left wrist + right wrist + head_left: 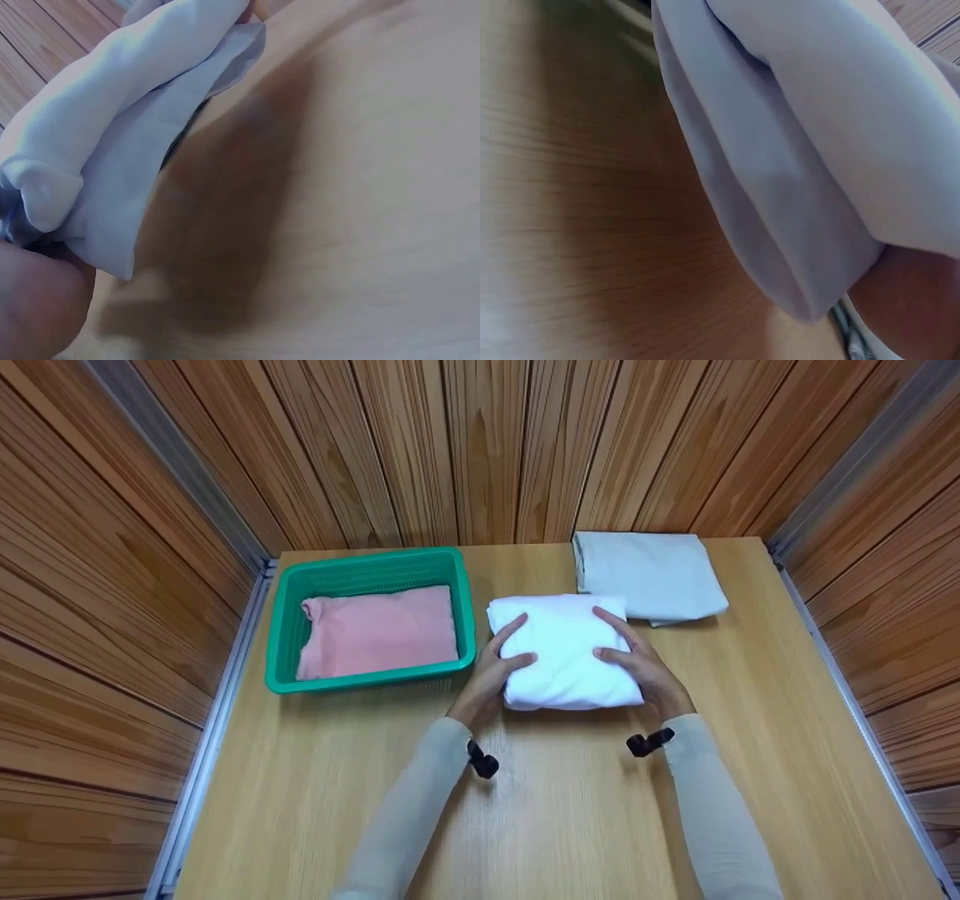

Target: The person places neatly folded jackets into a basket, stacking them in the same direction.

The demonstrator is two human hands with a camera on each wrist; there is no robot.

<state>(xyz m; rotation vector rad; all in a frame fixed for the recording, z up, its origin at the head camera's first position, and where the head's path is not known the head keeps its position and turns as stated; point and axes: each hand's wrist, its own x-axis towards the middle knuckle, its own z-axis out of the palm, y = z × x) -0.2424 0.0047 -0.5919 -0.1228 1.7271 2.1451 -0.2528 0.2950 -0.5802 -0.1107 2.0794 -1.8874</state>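
Observation:
A folded white cloth (566,660) is held between my two hands in the head view. My left hand (491,675) grips its left side, thumb on top, and my right hand (651,671) grips the right side the same way. Both wrist views show the cloth's layered folds (112,105) raised off the tabletop, with a shadow beneath. The fingers under the cloth are hidden. In the right wrist view, the cloth's lower layers (780,202) hang slightly apart. Left of my hands, a folded pink cloth (382,634) lies inside a green plastic basket (367,676).
A folded pale grey-blue cloth (649,574) lies at the table's back right, partly behind the white one. The wooden table (562,825) meets wood-plank walls (487,450) at the back and sides, with metal rails (217,750) along its side edges.

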